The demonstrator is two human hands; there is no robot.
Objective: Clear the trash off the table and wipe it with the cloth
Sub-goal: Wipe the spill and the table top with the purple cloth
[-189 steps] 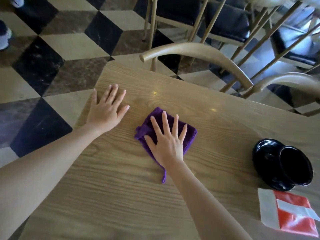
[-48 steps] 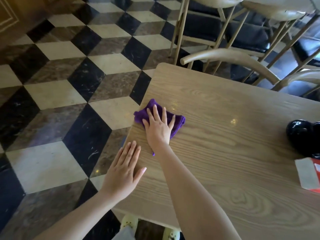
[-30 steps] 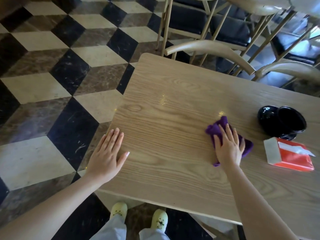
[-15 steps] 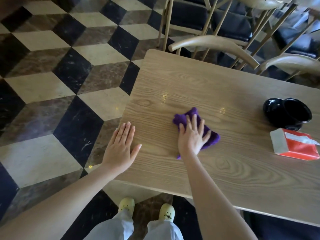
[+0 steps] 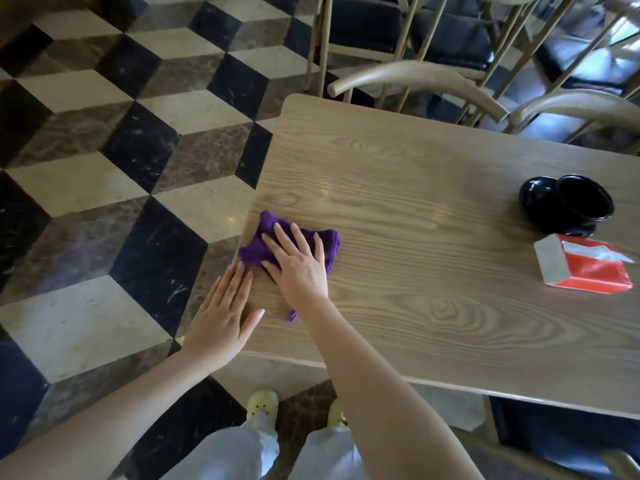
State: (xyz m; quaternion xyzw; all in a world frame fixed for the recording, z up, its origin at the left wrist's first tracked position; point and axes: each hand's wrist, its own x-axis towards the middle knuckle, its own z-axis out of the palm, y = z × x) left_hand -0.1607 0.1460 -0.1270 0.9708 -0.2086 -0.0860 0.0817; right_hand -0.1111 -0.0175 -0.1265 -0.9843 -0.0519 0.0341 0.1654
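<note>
From the head camera, the wooden table [image 5: 433, 271] fills the right of the picture, with a chequered marble floor [image 5: 104, 168] to its left. The purple cloth [image 5: 263, 237] lies bunched at the table's left edge, near the corner closest to the person. The right hand [image 5: 299, 268] lies flat on top of the cloth, palm down and fingers spread, pressing it to the wood rather than gripping it. The left hand [image 5: 223, 313] is also spread flat, fingers together, resting on the table's left edge just beside the cloth, its fingertips almost touching the fabric.

Well apart from the cloth, toward the table's right end, stands a glossy black pot [image 5: 585, 202] with its black lid [image 5: 535, 197] touching its left side. Just nearer the person than the pot lies a red and white tissue pack [image 5: 585, 265]. Curved wooden chair backs [image 5: 415, 77] stand along the table's far side. Below the table's near edge, pale yellow shoes [image 5: 263, 403] and light trousers show.
</note>
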